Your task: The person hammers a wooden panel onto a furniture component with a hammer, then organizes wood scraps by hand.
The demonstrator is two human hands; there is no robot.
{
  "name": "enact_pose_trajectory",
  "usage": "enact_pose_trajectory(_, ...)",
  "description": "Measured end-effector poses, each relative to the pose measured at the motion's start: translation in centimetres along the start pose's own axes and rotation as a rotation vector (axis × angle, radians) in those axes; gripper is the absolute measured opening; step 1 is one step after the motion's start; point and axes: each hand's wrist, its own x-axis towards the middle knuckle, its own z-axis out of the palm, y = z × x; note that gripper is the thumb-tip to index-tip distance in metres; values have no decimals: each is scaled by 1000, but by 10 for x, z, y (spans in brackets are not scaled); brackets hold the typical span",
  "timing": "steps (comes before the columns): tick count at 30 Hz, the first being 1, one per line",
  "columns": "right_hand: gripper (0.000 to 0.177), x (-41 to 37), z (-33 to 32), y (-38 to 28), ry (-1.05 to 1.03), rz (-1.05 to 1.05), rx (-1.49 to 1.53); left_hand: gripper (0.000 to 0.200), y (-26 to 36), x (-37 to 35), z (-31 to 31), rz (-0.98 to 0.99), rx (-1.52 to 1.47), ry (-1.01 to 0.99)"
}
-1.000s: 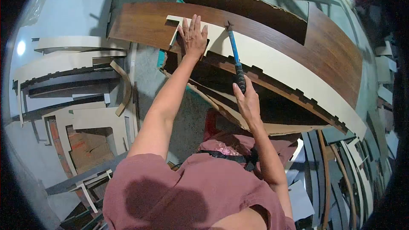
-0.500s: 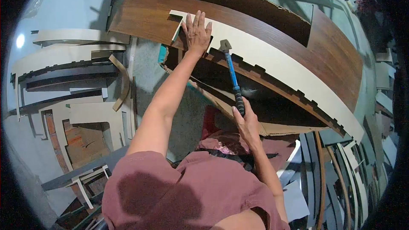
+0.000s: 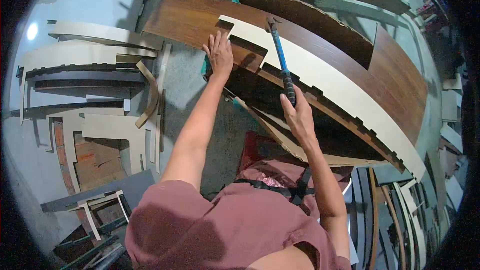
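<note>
My right hand (image 3: 300, 117) grips the black handle of a hammer (image 3: 280, 57) with a blue shaft; its head lies over the far edge of a long cream notched strip (image 3: 320, 67). That strip rests on a brown wood-grain board (image 3: 182, 15), its notches facing me. My left hand (image 3: 220, 56) lies flat with fingers spread on the board's near edge, just left of the strip's stepped end. Beneath the board is a large torn cardboard box (image 3: 280, 137). Whether the hammer head touches the strip cannot be told.
Cream notched panels (image 3: 80, 60) lie stacked on the left, beside a curved tan strip (image 3: 148, 95). Below them is a cream cut-out frame (image 3: 112, 127). Narrow strips (image 3: 372, 220) stand at lower right. A red stool (image 3: 250, 150) is close to my body.
My left hand has moved off the cream strip onto the brown board. The hammer, in my right hand, has shifted up and right. The view has shifted slightly.
</note>
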Motion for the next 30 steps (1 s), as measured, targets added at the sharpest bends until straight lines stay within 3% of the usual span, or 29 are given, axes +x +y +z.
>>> enact_pose_trajectory(8, 49, 27, 17, 12, -6, -7, -77, 32, 1, -3, 6, 12, -18, 67)
enact_pose_trajectory(22, 47, 3, 24, 9, -87, 14, -61, 32, -4, -3, 10, -1, 28, 31)
enact_pose_trajectory(30, 45, 33, 28, -23, -84, -133, -40, 32, 1, -5, 7, 58, -40, 78)
